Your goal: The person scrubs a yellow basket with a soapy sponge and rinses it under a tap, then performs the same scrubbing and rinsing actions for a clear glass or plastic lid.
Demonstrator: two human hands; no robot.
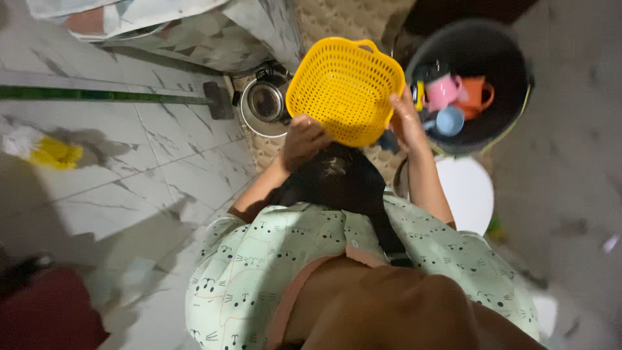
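A: What's hard to see?
B: The dark tub [512, 84] at two o'clock is shadowed; pink and orange cups [457, 94] show inside.
A: The grips?
B: Left hand [303, 139] and right hand [407, 120] clasp the perforated yellow plastic basket's [343, 87] rim, twelve o'clock

Dim indoor light, soft shadows on marble floor [162, 162]; edges blurred, wide-angle bend; centre fairly sharp, colours muted.

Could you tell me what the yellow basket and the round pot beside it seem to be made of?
The yellow basket looks like moulded plastic: uniform bright colour, fine perforated grid, slightly glossy. The round pot appears to be metal, probably steel, judging by its shiny silver rim, though blur leaves that uncertain.
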